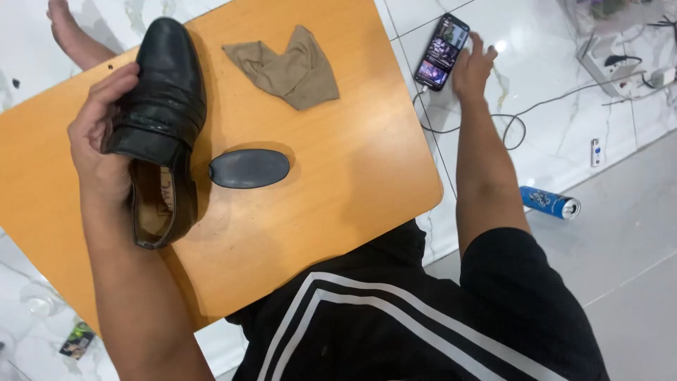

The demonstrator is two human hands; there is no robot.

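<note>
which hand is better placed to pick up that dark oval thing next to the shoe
Left, probably. The left hand already grips the black shoe right beside the oval piece on the wooden board. The right hand is off the board, touching the phone.

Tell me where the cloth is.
In the head view the tan cloth lies crumpled at the far side of the wooden board, right of the black shoe and beyond the dark oval sponge.

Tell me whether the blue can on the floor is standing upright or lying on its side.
Lying on its side. The blue can stretches lengthwise along the floor tiles, its round silver end facing sideways toward the right, not upward.
</note>
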